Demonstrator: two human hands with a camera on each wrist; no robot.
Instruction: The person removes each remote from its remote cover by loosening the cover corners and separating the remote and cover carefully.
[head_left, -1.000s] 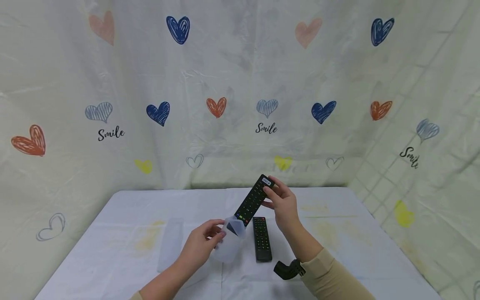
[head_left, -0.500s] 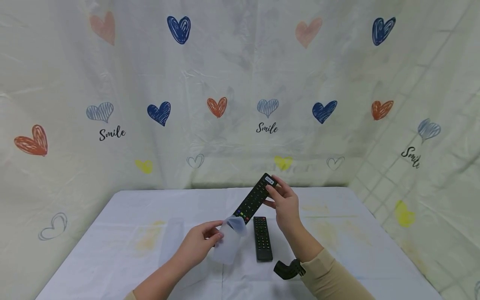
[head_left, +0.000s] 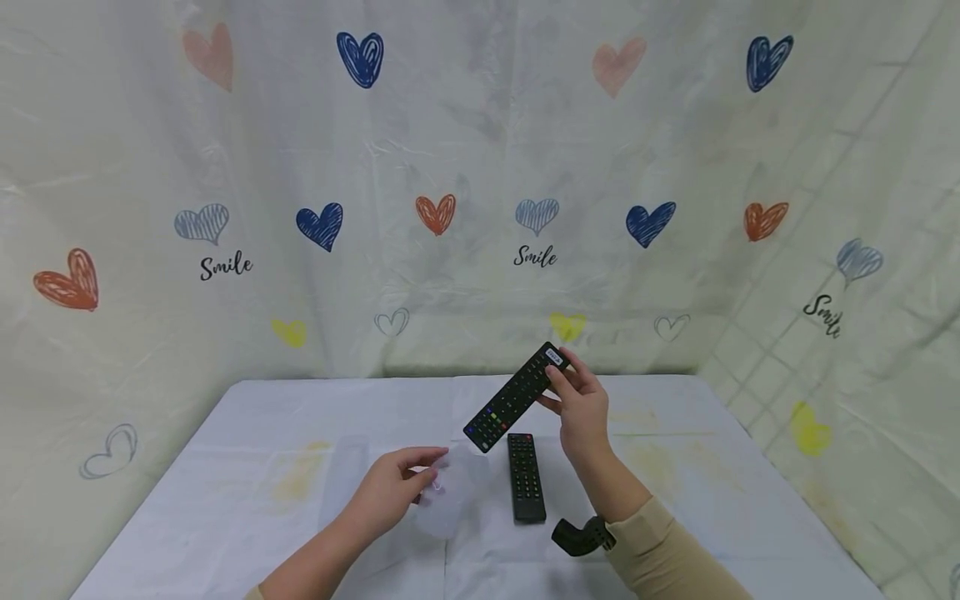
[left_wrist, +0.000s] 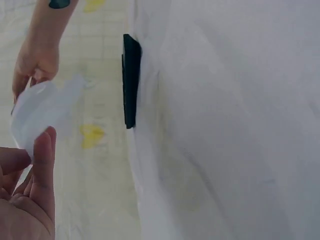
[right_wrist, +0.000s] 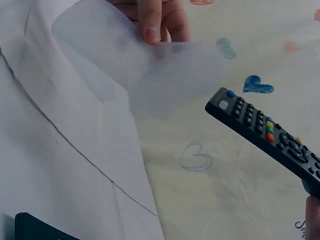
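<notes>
My right hand [head_left: 585,417] holds a black remote control [head_left: 513,400] by its labelled end, raised and tilted over the table. Its coloured buttons show at the lower end in the right wrist view. My left hand [head_left: 393,492] pinches a thin translucent plastic sleeve [head_left: 446,508] between thumb and fingers. In the right wrist view the limp sleeve [right_wrist: 165,80] hangs apart from the remote. A second black remote control [head_left: 527,479] lies on the table, between the hands in the head view.
A flat translucent sheet [head_left: 347,475] lies left of the hands on the white-covered table [head_left: 262,500]. A black device [head_left: 581,537] is worn at the right wrist. Behind the table hangs a curtain [head_left: 480,150] printed with hearts.
The remote control in my right hand has come out of the plastic sleeve, moving up and right. The left hand keeps the sleeve and has shifted slightly left. The second remote has stayed put.
</notes>
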